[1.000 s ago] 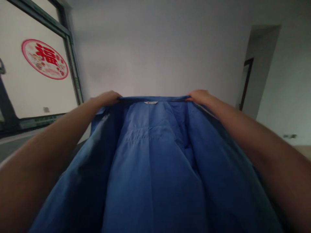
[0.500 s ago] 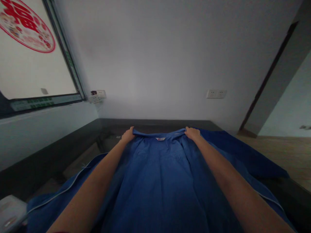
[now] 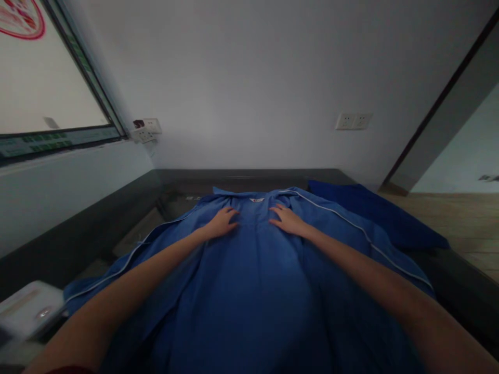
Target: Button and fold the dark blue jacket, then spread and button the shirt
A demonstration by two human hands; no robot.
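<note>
A blue jacket [image 3: 255,270] with pale piping along its sleeves lies spread over a dark table, its collar toward the wall and a small white label at the neck. My left hand [image 3: 221,223] rests on the fabric below the left side of the collar, fingers apart. On the other side of the label, my right hand [image 3: 287,219] lies on the cloth with its fingers spread. Neither hand grips the jacket. My forearms cover parts of the front and sleeves.
Beyond the right shoulder lies a darker blue cloth [image 3: 374,213]. The dark table [image 3: 249,174] meets the wall at the back. A white box-like object [image 3: 33,306], partly blurred, sits at the lower left. Wall sockets [image 3: 354,121] and a window are above.
Both hands have let go of the collar corners and moved inward and nearer to me, onto the jacket's upper part. The collar now lies lower, and the camera view has tilted down.
</note>
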